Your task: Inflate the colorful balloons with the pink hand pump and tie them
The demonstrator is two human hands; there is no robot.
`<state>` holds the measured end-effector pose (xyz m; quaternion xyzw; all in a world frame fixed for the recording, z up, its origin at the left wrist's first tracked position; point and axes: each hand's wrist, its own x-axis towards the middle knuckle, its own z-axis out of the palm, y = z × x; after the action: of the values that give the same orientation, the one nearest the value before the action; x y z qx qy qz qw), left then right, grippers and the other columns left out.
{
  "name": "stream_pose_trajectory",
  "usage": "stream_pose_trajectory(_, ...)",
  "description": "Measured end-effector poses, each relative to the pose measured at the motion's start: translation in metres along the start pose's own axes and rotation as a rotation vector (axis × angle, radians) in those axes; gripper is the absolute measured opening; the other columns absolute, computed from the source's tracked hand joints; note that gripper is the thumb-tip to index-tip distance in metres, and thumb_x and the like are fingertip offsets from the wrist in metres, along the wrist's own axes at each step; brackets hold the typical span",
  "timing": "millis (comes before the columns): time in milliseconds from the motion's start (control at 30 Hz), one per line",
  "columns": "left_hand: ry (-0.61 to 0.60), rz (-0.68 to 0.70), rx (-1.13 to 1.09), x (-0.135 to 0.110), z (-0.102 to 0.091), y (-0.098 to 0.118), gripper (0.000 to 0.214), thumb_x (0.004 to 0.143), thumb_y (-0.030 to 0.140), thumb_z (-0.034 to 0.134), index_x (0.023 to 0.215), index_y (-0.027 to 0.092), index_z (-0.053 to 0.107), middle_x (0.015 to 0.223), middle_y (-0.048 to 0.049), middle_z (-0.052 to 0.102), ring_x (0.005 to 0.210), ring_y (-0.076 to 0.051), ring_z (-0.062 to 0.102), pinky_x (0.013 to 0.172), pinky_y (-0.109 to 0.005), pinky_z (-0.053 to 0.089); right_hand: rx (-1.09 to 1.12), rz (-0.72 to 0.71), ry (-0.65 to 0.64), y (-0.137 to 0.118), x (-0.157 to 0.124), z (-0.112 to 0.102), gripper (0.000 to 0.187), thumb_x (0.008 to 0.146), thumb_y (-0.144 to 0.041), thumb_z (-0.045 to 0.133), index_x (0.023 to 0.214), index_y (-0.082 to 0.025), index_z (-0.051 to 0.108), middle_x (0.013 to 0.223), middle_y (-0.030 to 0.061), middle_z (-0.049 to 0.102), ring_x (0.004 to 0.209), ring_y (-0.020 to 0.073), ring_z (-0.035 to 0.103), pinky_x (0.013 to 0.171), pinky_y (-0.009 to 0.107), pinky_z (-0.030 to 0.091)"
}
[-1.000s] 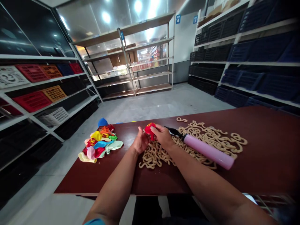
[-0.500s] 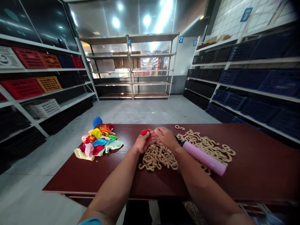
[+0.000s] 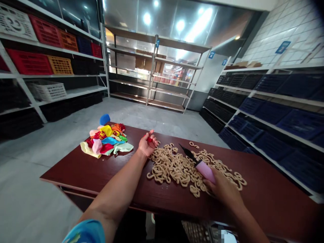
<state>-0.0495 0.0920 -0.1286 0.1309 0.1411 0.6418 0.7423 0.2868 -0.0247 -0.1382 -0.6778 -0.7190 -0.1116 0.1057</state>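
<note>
My left hand rests on the dark red table, fingers curled round a small red balloon. Off to the right, my right hand is wrapped round the body of a pink hand pump with a black nozzle. The pump lies across a spread of beige curly pieces that fills the table between my hands. Left of my left hand sits a pile of limp balloons in many colours.
Shelving lines both sides: red, orange and white crates on the left, dark blue bins on the right. Bare wooden racks stand at the far end. Grey floor lies beyond the table's left edge.
My hands were together on the red balloon. Now my right hand has left it and moved right to grip the pink pump. The view has swung to the right.
</note>
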Motion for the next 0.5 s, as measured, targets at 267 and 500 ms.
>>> stream_pose_trajectory(267,0.035,-0.006,0.039,0.004,-0.006,-0.005,0.024,0.087,0.029,0.043,0.098,0.017,0.061,0.103,-0.0087,0.063,0.098,-0.019,0.058,0.082,-0.036,0.046,0.162,-0.306,0.169,-0.072,0.003,-0.017,0.053,0.076,-0.036,0.056,0.126,-0.025,0.041,0.11,0.009,0.059,0.101,0.0285,0.052,0.085,0.043,0.04)
stream_pose_trajectory(500,-0.002,0.003,0.064,0.003,-0.002,-0.009,0.025,0.086,0.031,0.044,0.098,0.016,0.059,0.114,-0.0104,0.059,0.105,-0.022,0.055,0.085,-0.038,0.046,0.121,-0.274,0.155,-0.087,0.007,-0.011,0.053,0.077,-0.034,0.057,0.126,-0.024,0.041,0.11,0.0084,0.059,0.097,0.0276,0.052,0.082,0.041,0.04)
